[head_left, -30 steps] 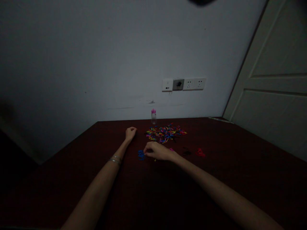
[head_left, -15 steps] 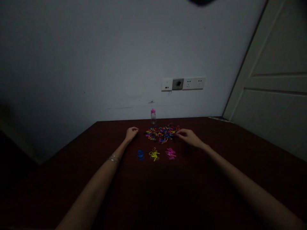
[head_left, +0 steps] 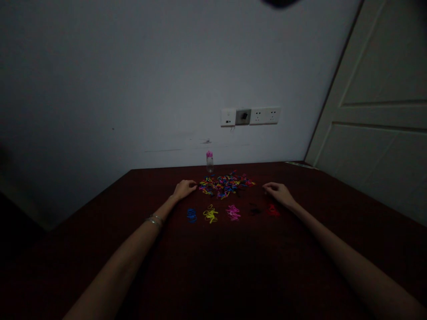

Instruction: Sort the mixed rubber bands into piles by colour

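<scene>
Near side of pile [head_left: 227,183], on surface [head_left: 213,266]: blue bands [head_left: 191,215], yellow bands [head_left: 211,215], pink bands [head_left: 233,212], red bands [head_left: 273,210] | left hand [head_left: 184,190] left of pile, right hand [head_left: 280,193] right, fingers drawn in; cannot tell if either grip has a band | pile: mixed bands, likely light, soft, stretchy; pinch one loose loop | beyond: bottle [head_left: 210,163]

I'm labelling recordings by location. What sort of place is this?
Probably a plain room in a home, perhaps a small office: a dark reddish-brown table stands against a bare grey wall with white square socket plates, beside a pale panelled door.
</scene>
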Demonstrator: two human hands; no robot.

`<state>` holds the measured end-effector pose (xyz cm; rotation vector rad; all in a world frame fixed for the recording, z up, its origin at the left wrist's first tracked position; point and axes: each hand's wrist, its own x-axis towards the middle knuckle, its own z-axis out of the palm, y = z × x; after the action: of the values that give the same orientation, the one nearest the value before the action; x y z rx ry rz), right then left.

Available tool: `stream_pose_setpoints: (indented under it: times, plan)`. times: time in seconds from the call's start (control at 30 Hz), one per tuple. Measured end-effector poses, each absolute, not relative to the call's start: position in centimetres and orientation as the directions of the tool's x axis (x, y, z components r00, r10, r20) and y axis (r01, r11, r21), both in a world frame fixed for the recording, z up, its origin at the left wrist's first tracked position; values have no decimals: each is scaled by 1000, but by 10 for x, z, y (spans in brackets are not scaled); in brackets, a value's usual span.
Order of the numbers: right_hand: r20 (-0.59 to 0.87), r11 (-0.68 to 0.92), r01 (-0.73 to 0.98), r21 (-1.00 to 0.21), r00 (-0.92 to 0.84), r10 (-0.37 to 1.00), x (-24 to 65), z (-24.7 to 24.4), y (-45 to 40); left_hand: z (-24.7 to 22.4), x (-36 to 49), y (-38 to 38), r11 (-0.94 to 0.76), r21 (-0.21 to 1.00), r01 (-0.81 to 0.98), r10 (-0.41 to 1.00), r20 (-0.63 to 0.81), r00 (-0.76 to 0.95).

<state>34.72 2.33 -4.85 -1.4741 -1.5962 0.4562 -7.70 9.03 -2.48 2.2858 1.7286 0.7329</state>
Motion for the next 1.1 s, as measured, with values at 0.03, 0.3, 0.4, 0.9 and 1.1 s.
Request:
stream_pose_setpoints:
  times: [0.03,0.3,0.4,0.9,1.1]
  plan:
    - [354,224,606,-763,102,930,346,-48,23,-25,-77,91,-308,444,841,941,273,200]
    - [335,192,626,-756,118,935,345,-48,21,-28,-79,94,-336,393,856,926,303,224]
    - [342,200,634,-747,108,934,344,-48,22,-28,-80,94,-305,396,866,935,300,192]
    - [329,193,662,-724,85,940,345,-50,24,1,5,85,-540,396,743,818,455,352]
    - [331,190,666,-721,90,939,341,-45,19,8,62,44,-733,352,582,680,344,647]
